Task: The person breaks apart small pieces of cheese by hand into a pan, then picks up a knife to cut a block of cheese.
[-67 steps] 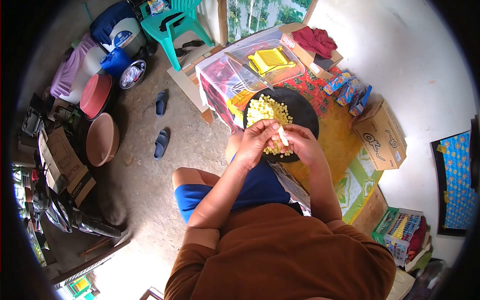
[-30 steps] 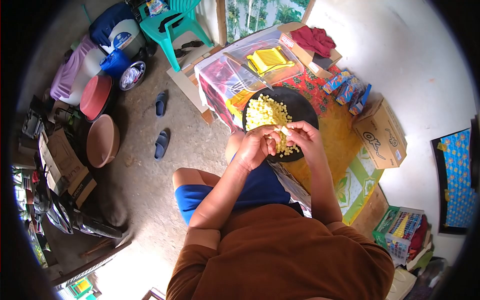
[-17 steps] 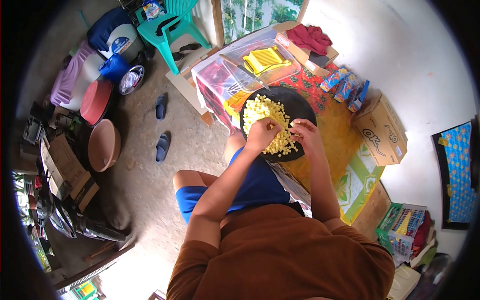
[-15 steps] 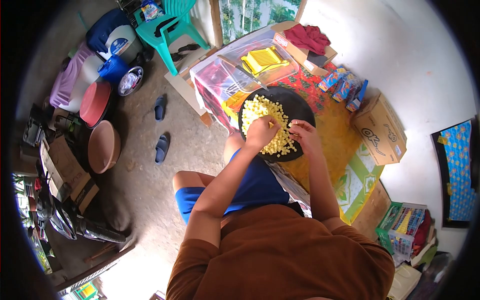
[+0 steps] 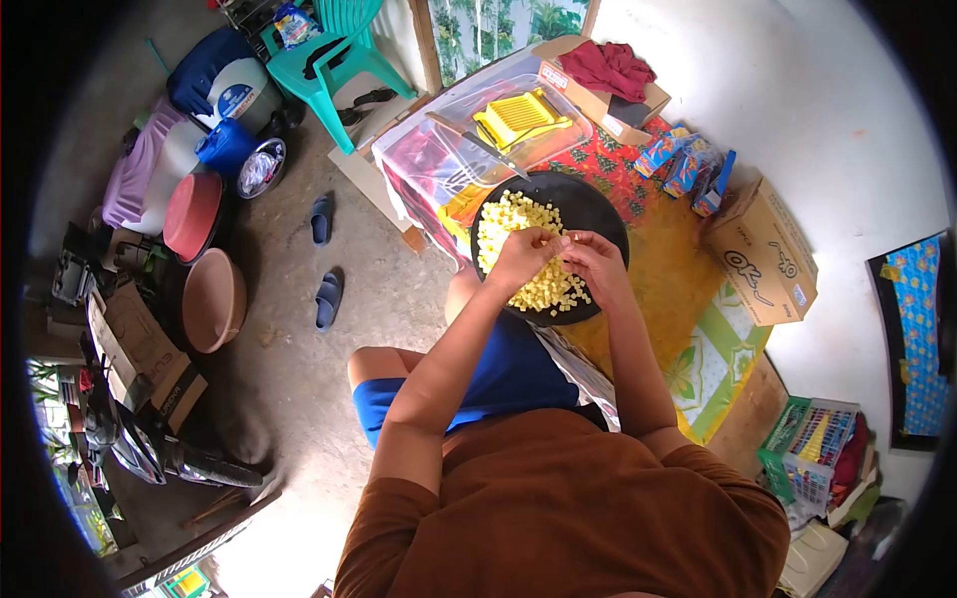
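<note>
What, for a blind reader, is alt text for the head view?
A seated person's left hand and right hand meet at the fingertips over a black tray of yellow cubes. A knife lies on a clear bin beyond.

Left hand point(image 5: 523, 254) and right hand point(image 5: 590, 261) fingertip to fingertip, fingers curled, arms outstretched.

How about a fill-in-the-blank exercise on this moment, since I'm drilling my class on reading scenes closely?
The left hand and right hand meet fingertip to fingertip above a round tray whose colour is ____.
The small cubes heaped on that tray are ____.
The two slippers on the floor are ____.
Missing words: black; yellow; blue.
</note>
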`<state>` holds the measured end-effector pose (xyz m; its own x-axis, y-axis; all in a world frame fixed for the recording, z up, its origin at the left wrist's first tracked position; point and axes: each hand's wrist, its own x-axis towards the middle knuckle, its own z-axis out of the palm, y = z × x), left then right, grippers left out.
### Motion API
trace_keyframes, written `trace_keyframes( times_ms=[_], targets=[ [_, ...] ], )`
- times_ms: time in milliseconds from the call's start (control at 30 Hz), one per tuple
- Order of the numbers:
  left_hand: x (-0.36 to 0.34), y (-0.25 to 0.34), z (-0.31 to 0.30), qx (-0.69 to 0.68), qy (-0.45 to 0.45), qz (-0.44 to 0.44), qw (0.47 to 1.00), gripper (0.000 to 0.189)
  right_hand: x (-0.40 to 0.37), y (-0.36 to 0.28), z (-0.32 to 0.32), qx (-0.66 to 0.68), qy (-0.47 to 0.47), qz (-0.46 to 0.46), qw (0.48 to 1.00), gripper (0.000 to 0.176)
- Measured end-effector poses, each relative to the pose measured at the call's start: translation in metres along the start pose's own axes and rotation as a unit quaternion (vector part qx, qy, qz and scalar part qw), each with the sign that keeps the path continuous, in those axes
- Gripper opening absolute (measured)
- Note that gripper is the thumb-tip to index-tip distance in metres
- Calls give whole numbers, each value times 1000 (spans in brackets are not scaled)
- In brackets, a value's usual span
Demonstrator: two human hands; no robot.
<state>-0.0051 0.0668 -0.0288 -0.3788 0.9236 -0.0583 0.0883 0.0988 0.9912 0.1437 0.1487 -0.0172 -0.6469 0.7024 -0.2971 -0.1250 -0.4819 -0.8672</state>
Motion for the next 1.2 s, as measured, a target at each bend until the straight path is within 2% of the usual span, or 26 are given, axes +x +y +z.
trace_keyframes(
  times_ms=[67, 167, 467, 567, 667, 767, 867, 967, 1067, 1167, 1200],
  targets=[
    [-1, 2, 2, -62, 3, 17, 998, 34, -1, -3, 2, 14, -4, 1, 1000, 16],
    [-6, 26, -8, -139, -54, -128, 981, 27, -1, -4, 0, 31, -12, 3, 999, 16],
    [-14, 30, -15, -345, -80, -196, 915, 22, -9, -11, 4, 80, -38, -17, 996, 16],
    [-16, 30, -18, -369, -85, -204, 903, 21, -9, -8, 3, 80, -46, -19, 996, 19],
    [-14, 21, -20, -310, -75, -216, 923, 23, -8, -6, 2, 85, -43, -15, 995, 21],
    [-11, 14, -9, -73, 3, -99, 992, 26, -10, -6, 5, 76, -12, -10, 997, 25],
    [-7, 2, -11, 147, 21, -51, 988, 25, -5, 3, -2, 41, 4, -3, 999, 29],
    [-6, 2, -11, 140, 6, -61, 988, 23, -4, 6, -5, 33, 9, -7, 999, 28],
    [-2, -12, -4, -1, 26, -30, 999, 24, -4, 6, -5, 36, 6, -19, 999, 26],
    [-16, 31, -6, -90, -25, -95, 991, 27, -5, 4, -3, 37, 3, -25, 999, 26],
    [-17, 29, -5, -103, -25, -85, 991, 27, -5, 3, -2, 37, 4, -24, 999, 26]
  ],
)
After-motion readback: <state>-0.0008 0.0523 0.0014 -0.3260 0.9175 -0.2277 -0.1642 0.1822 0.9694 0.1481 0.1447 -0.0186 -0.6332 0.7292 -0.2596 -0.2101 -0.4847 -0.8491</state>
